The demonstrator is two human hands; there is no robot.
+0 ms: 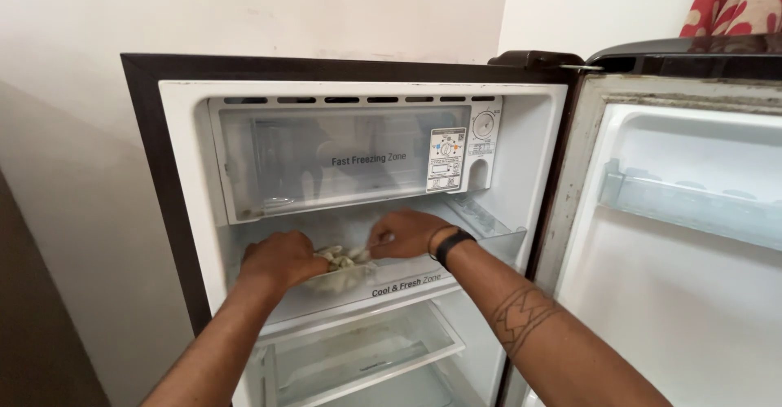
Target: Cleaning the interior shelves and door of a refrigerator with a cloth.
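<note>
Standing open against a pale wall, one dark-framed refrigerator [163, 171] fills the view, its single door [684, 236] swung out to the right with one clear door rack [692, 207] across its inner face. Inside, counted from the top: one freezer compartment behind a clear flap [326, 158], one clear chiller tray [407, 281] just below it, and one glass shelf [358, 354] lower down. One round temperature dial [486, 124] and one printed sticker [447, 159] sit at the freezer's right end. Both of the person's arms reach into the space between freezer and tray — the right forearm bears one dark tattoo band [521, 313] and its wrist one black wristband [450, 246]. Between the hands lies one crumpled pale cloth [346, 258], resting on the chiller tray near its front middle. The left hand [281, 262] is clenched on the cloth's left side; the right hand [407, 233] pinches its right end with its grip closed — the two hands sit just beside each other, the cloth bunched between them.
</note>
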